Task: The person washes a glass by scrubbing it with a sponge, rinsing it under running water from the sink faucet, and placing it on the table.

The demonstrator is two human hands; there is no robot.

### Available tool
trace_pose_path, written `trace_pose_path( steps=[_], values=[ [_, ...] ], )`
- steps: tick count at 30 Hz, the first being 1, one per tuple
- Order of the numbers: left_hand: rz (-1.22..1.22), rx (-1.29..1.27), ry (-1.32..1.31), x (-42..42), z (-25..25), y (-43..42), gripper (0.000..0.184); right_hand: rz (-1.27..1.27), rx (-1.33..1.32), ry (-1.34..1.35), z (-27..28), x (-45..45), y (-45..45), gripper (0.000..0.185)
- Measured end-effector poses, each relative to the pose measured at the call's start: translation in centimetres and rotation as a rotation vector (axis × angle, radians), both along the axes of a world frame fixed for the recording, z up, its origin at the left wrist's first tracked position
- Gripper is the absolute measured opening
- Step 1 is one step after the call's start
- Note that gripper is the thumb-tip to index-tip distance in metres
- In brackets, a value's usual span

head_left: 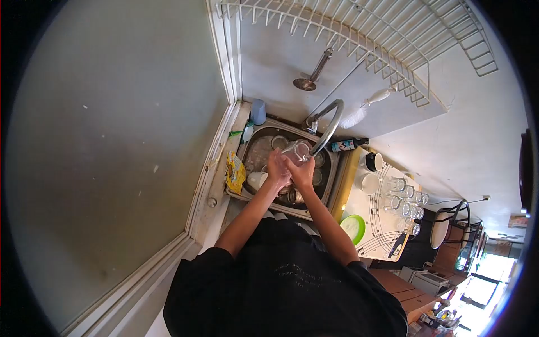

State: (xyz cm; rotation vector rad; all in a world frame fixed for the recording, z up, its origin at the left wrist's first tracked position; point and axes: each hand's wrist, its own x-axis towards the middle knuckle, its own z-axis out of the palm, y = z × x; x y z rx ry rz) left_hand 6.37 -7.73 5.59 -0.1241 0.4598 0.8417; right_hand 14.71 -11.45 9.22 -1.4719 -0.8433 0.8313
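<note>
A clear drinking glass (296,150) is held over the sink (332,185), close under the mouth of the curved faucet (337,115). My left hand (277,168) is closed around its left side, and my right hand (302,172) grips it from the right. The wrists are close together. Below them in the sink lie several glasses, among them one (278,142) near the back. A white cup (257,180) sits at the sink's left side. My hands cover part of what lies beneath.
At right, a counter (359,203) bears several upturned glasses (394,184), white cups (370,183) and a green-rimmed bowl (353,229). A dark bottle (343,145) lies behind the faucet. A yellow packet (235,173) and blue cup (258,112) stand left. Overhead hangs a wire rack (359,33).
</note>
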Motion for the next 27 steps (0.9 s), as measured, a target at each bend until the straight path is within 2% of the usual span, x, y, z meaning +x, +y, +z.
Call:
trace_pose_path(
  steps=[1,3,5,7,9,10,11,12,13,15,16,17,19,21,22,24,27],
  values=[
    [-0.005,0.003,-0.002,0.3,-1.2,0.1,0.044,-0.005,0.003,-0.002,0.8,-0.1,0.2,0.061],
    [-0.011,0.114,0.124,0.7,-3.2,0.0,0.037,-0.21,0.095,0.038,2.9,-0.3,0.1,0.053],
    [0.024,0.151,0.087,0.7,-0.3,-0.5,0.036,-0.234,0.18,0.098,4.5,-0.2,0.2,0.05],
    [0.052,0.192,0.045,1.0,0.2,-0.5,0.035,-0.137,0.251,-0.023,5.4,0.3,0.2,0.051],
    [0.126,0.317,0.092,0.8,0.1,0.2,0.03,-0.141,0.255,-0.015,5.3,0.8,-0.4,0.048],
    [0.118,0.321,0.09,0.6,-0.6,0.4,0.03,-0.106,0.144,-0.047,4.5,1.8,-0.8,0.046],
    [0.093,0.379,0.223,0.3,-1.3,0.9,0.028,-0.068,0.037,-0.078,3.8,2.9,-1.0,0.045],
    [0.069,0.437,0.358,-0.1,-1.0,1.4,0.028,-0.033,0.046,-0.161,4.0,3.5,-1.7,0.037],
    [0.063,0.441,0.36,-0.6,-0.8,1.8,0.028,-0.04,0.049,-0.157,3.9,3.9,-2.3,0.037],
    [-0.056,0.894,0.602,-1.3,0.3,2.5,0.04,-0.069,-0.182,0.267,3.4,4.1,-3.4,0.031],
    [-0.071,0.9,0.601,-1.4,1.4,2.6,0.04,-0.08,-0.154,0.499,2.9,3.7,-3.7,0.032],
    [-0.126,0.961,0.639,-1.5,2.6,2.8,0.044,-0.093,-0.146,0.505,2.5,3.7,-3.9,0.032],
    [-0.19,1.036,0.676,-1.5,4.4,3.0,0.049,-0.13,-0.259,0.905,3.1,3.6,-3.8,0.035],
    [-0.204,1.118,0.661,-1.7,6.0,2.8,0.061,-0.118,-0.24,0.994,3.4,3.4,-3.4,0.038],
    [-0.191,1.201,0.615,-1.7,6.7,2.9,0.078,-0.097,-0.237,1.074,3.5,3.2,-3.4,0.041],
    [-0.249,1.251,0.547,-1.9,8.3,3.0,0.082,-0.086,-0.22,1.295,3.0,3.1,-3.5,0.045],
    [-0.348,1.257,0.443,-1.3,8.7,3.2,0.089,0.007,-0.12,1.361,0.9,2.3,-4.0,0.047]
  ],
)
